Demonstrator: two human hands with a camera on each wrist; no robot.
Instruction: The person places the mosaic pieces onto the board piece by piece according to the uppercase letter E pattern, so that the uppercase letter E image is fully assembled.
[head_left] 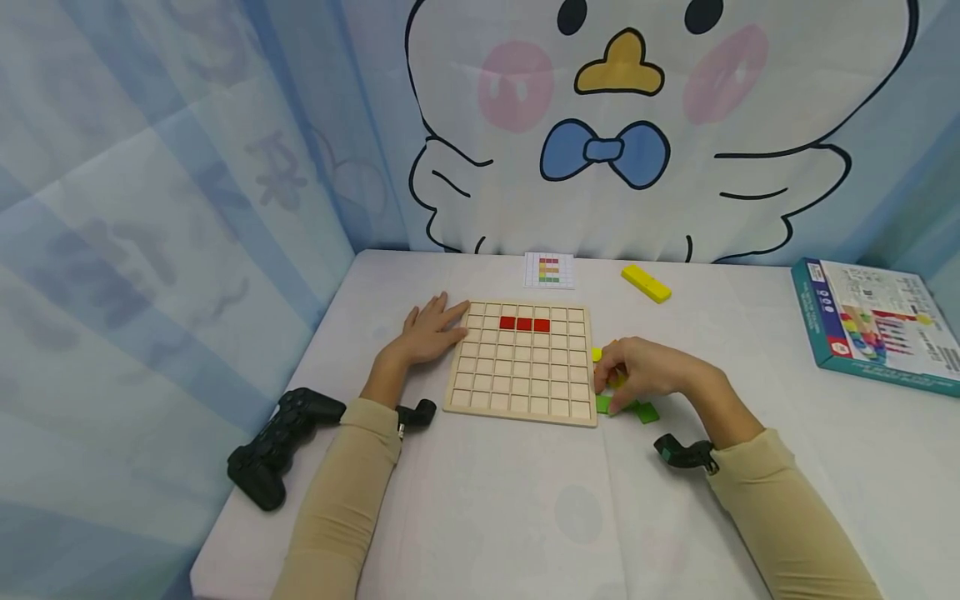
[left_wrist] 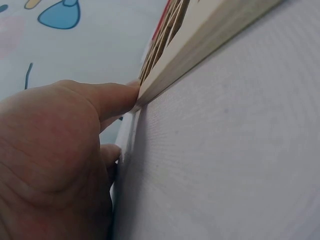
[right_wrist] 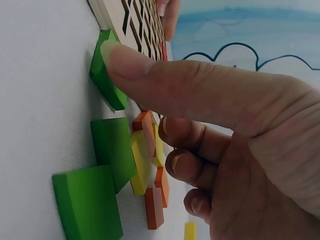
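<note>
a person's right hand, fingers half curled, has its thumb on a green tile beside the wooden grid board's right edge, pinch unclear; the left hand, outstretched, touches the left edge.

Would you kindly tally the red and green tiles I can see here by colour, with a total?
Red square tiles on the pale wooden grid board: 3
Green square tiles lying beside it: 3
Total: 6
</note>
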